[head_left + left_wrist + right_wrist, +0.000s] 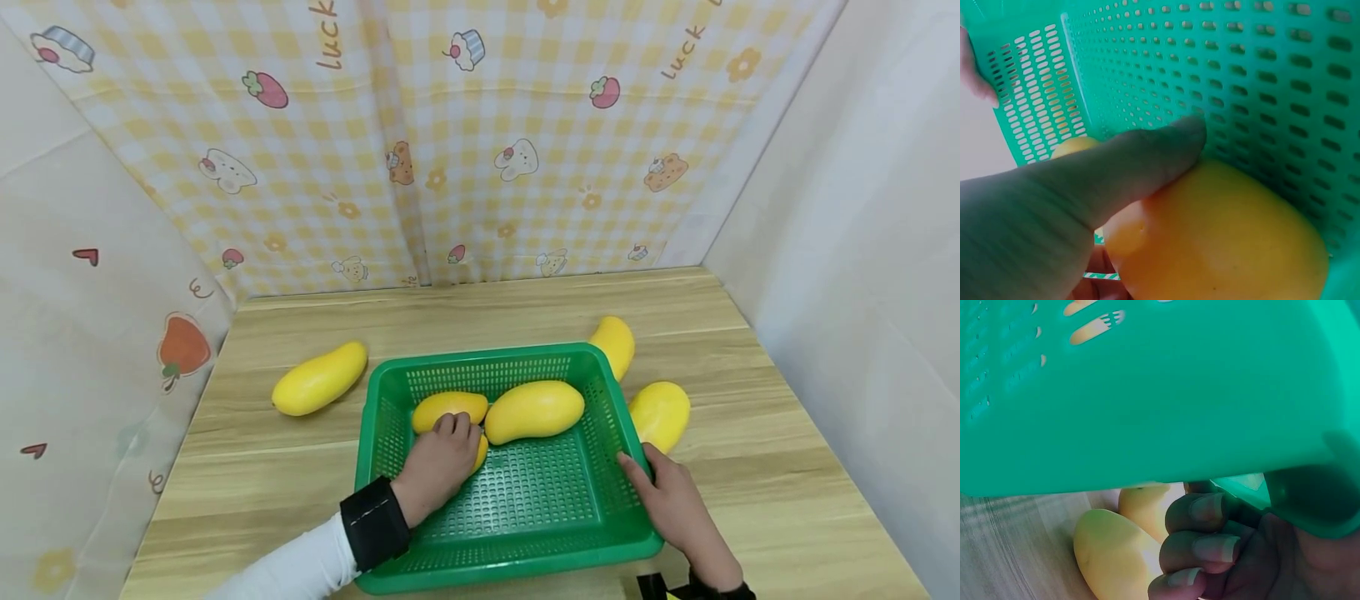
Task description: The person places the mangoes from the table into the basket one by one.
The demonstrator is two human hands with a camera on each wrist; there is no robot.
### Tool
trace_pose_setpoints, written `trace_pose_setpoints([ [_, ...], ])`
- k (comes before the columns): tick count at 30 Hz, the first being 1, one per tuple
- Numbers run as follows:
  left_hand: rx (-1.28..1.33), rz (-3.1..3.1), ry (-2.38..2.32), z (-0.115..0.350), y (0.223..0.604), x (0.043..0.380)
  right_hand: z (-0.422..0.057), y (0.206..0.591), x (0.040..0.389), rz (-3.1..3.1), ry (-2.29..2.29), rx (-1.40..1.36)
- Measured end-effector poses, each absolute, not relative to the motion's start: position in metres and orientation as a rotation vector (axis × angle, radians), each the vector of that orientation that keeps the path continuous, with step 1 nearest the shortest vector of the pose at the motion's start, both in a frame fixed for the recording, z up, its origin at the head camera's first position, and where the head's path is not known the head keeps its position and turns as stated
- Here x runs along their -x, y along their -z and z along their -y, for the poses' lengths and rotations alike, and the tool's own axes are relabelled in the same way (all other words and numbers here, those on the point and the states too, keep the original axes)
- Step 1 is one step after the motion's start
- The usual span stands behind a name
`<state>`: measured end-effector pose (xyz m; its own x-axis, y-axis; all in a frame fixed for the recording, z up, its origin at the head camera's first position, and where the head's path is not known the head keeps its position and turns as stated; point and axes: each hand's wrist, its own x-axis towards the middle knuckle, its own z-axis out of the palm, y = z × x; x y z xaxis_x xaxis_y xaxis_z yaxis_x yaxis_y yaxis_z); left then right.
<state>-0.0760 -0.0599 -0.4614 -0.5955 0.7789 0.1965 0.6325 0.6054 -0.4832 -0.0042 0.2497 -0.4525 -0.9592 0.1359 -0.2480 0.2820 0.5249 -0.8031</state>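
Observation:
A green perforated plastic basket (510, 571) stands on the wooden table, with three yellow mangoes in it. My left hand (438, 467) reaches inside and grips one mango (1229, 244), its thumb lying along the fruit in the left wrist view. Touching or close behind it lies another mango (448, 408) at the back left. A larger mango (534, 412) rests beside these, toward the back right. My right hand (678, 504) holds the basket's right rim, thumb on top; the right wrist view shows curled fingers (1207, 550) below the rim.
Outside the basket, one mango (320, 379) lies to its left. Two more, a far mango (613, 346) and a nearer mango (662, 414), lie against or near its right side. A patterned curtain (465, 167) hangs behind the table (750, 400), with white cloth on both sides.

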Motion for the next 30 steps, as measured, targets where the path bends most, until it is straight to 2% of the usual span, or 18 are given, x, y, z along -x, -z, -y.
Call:
trace_pose_setpoints([
  [30, 1.139, 2.541, -0.471, 0.065, 0.448, 0.072, -0.251, 0.452, 0.004, -2.584, 1.433, -0.360],
])
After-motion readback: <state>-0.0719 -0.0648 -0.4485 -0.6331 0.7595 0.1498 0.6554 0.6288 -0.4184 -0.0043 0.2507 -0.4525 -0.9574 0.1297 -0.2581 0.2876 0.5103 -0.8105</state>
